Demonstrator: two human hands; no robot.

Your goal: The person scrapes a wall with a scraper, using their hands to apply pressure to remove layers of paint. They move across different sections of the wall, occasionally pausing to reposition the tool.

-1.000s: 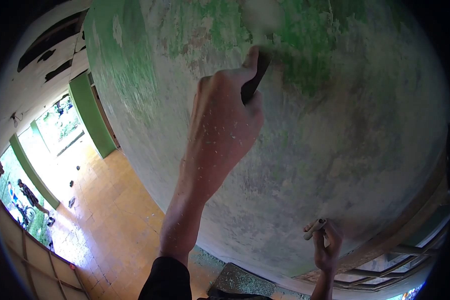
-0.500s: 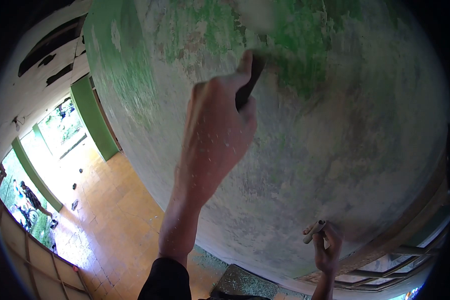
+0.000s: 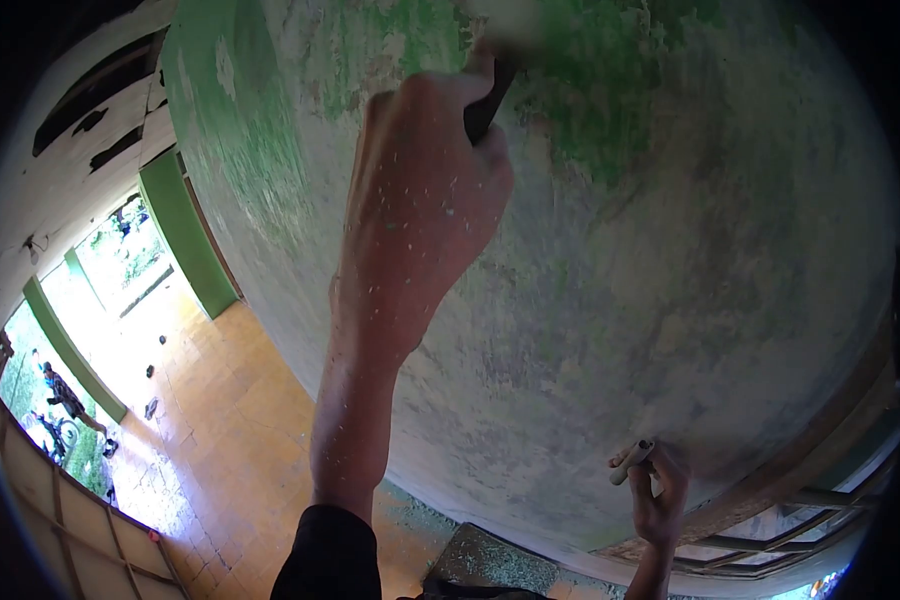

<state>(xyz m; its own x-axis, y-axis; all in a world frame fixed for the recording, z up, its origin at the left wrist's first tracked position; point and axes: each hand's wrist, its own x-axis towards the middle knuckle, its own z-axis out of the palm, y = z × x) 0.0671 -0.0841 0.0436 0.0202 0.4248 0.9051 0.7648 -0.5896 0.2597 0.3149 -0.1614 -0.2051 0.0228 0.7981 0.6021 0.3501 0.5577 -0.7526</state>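
My left hand is raised high against a wall of peeling green paint and bare grey plaster. Its fingers are closed around the dark handle of a scraper, whose far end is a blur at the top of the view. Pale flecks of paint dot the back of this hand and the forearm. Lower right, my right hand is beside the wall, gripping a short pale cylinder with a dark end between thumb and fingers.
A dark mat-like piece scattered with chips lies at the wall's foot. Orange floor tiles stretch left to green pillars and a bright opening, where a person stands outside. At lower right is a framed window.
My left hand has moved up along the wall with the scraper. My right hand has hardly moved, still holding the pale cylinder.
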